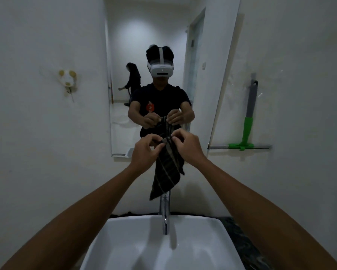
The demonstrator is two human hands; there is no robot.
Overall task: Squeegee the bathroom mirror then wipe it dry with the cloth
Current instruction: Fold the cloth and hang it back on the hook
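Hands left point(144, 151) and right point(187, 146) pinch cloth point(167, 172) top edge; grip detail dim.

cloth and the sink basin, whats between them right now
In the head view, the cloth hangs from both hands above the sink; only the chrome faucet stands between them.

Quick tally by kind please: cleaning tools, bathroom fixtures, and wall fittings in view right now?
Cleaning tools: 2, the cloth and the squeegee
Fixtures: 3, the mirror, tap and basin
Wall fittings: 2, the shelf and hook
Total: 7
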